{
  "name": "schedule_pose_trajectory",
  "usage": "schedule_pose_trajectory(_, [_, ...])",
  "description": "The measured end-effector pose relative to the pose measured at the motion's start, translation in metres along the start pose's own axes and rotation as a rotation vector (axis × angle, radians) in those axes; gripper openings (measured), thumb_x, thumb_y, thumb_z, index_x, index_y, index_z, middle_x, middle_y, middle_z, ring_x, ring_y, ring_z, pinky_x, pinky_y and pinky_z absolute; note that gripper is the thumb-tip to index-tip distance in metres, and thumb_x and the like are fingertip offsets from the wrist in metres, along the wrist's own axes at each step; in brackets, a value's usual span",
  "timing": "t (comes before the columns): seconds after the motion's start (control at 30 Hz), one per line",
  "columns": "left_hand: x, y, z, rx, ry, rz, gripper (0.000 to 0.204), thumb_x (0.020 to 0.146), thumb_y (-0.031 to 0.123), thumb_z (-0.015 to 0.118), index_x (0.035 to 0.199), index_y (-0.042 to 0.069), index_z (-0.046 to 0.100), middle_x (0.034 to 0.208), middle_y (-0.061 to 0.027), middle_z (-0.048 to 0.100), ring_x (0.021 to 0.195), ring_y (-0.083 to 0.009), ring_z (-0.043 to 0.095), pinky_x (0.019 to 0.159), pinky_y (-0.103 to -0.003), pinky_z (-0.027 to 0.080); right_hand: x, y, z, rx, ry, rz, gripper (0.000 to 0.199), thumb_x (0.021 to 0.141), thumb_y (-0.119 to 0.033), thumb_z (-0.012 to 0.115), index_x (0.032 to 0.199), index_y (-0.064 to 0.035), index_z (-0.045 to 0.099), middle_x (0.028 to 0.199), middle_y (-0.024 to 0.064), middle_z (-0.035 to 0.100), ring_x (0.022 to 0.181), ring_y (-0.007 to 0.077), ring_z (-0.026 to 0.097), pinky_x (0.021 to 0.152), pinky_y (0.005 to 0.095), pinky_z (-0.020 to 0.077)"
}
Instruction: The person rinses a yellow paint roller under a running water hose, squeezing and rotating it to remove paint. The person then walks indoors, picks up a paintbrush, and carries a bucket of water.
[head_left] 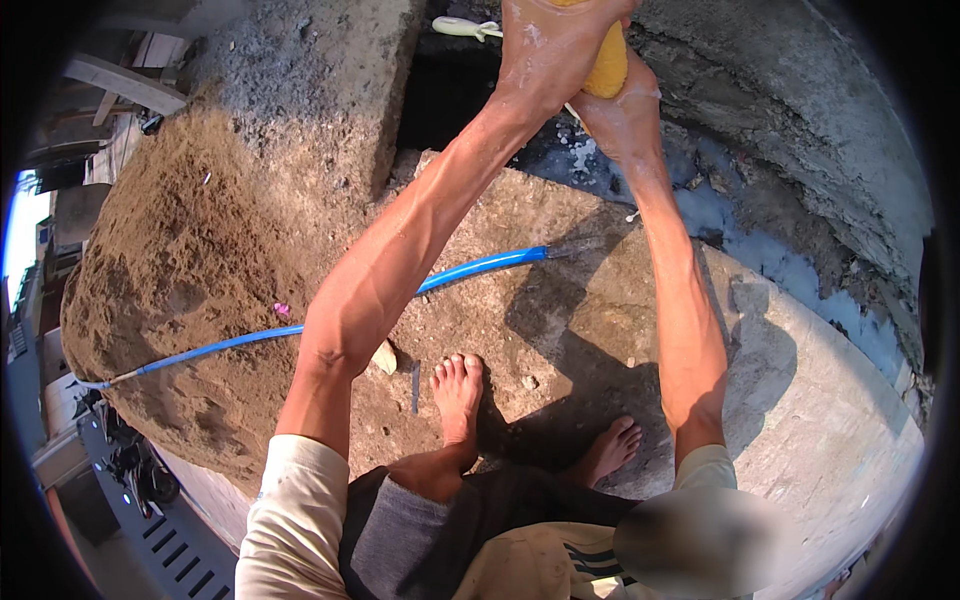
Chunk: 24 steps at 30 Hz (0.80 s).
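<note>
Both arms reach out over a drain, with wet, foamy hands close together at the top of the head view. My left hand [550, 50] is closed on a yellow sponge [606, 68]. Against its lower side presses my right hand [622, 110], also closed round it. The upper part of the sponge and some fingers are cut off by the picture's edge. Below my forearms a blue hose [490, 265] lies across the concrete, and water spreads from its end. A pale, slender object [462, 27] lies by the drain, left of my left hand.
Greyish foamy water [775, 255] runs along the drain beside a rough concrete wall [800, 110]. A sand heap [180, 260] rises at the left. My bare feet stand on the concrete slab [800, 420]. Motorbikes [140, 470] stand lower down at the far left.
</note>
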<state>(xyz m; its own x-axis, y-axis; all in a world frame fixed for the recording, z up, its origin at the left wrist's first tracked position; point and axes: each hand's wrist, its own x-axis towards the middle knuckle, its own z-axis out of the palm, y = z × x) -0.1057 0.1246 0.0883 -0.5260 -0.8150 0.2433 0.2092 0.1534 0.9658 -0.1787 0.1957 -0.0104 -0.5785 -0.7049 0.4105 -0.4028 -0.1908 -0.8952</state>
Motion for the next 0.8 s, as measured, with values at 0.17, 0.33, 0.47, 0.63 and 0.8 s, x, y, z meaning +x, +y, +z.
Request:
schedule_pose_trajectory(0.17, [-0.018, -0.007, -0.008, 0.092, 0.019, 0.17, 0.028, 0.087, 0.022, 0.083, 0.091, -0.001, 0.068, 0.08, -0.0055, 0.069, 0.072, -0.0144, 0.064, 0.066, -0.033, 0.052, 0.005, -0.019, -0.005, 0.046, -0.085, -0.07, 0.065, 0.073, -0.016, 0.091, 0.13, -0.0059, 0.059, 0.107, 0.0075, 0.075, 0.101, 0.0193, 0.071, 0.091, 0.0367, 0.0562])
schedule_pose_trajectory(0.33, [-0.007, 0.003, -0.017, 0.085, 0.011, 0.102, 0.02, 0.087, 0.015, 0.079, 0.091, -0.001, 0.07, 0.078, -0.0064, 0.07, 0.071, -0.0138, 0.064, 0.064, -0.031, 0.052, -0.003, -0.016, -0.006, 0.223, -0.323, 0.21, 0.043, 0.076, -0.015, 0.089, 0.113, -0.0043, 0.07, 0.1, 0.0037, 0.076, 0.095, 0.0157, 0.071, 0.085, 0.0337, 0.0562])
schedule_pose_trajectory(0.47, [-0.006, -0.002, -0.019, 0.018, -0.024, -0.009, 0.013, 0.086, 0.011, 0.076, 0.089, 0.0, 0.07, 0.073, -0.0051, 0.067, 0.068, -0.0139, 0.065, 0.064, -0.031, 0.052, -0.01, -0.015, 0.009, 0.123, -0.218, 0.151, 0.036, 0.077, -0.016, 0.089, 0.106, -0.0014, 0.072, 0.099, 0.0063, 0.076, 0.092, 0.0136, 0.07, 0.081, 0.0332, 0.0558])
schedule_pose_trajectory(0.63, [0.0, -0.004, -0.03, -0.009, -0.1, -0.053, 0.026, 0.089, 0.022, 0.08, 0.099, 0.0, 0.068, 0.083, -0.0064, 0.069, 0.075, -0.0153, 0.067, 0.066, -0.03, 0.054, -0.013, -0.019, 0.011, 0.127, -0.203, 0.214, 0.04, 0.078, -0.017, 0.088, 0.111, -0.0021, 0.071, 0.098, 0.0075, 0.076, 0.089, 0.014, 0.071, 0.079, 0.0333, 0.0558])
schedule_pose_trajectory(0.8, [0.023, 0.032, -0.042, -0.439, 0.04, -0.131, 0.04, 0.096, 0.041, 0.074, 0.104, 0.003, 0.063, 0.087, -0.0045, 0.066, 0.077, -0.0159, 0.067, 0.067, -0.029, 0.056, 0.004, -0.036, 0.009, 0.24, -0.361, 0.194, 0.063, 0.074, -0.039, 0.094, 0.116, -0.0017, 0.067, 0.09, 0.0046, 0.071, 0.086, 0.0144, 0.071, 0.072, 0.0316, 0.0572])
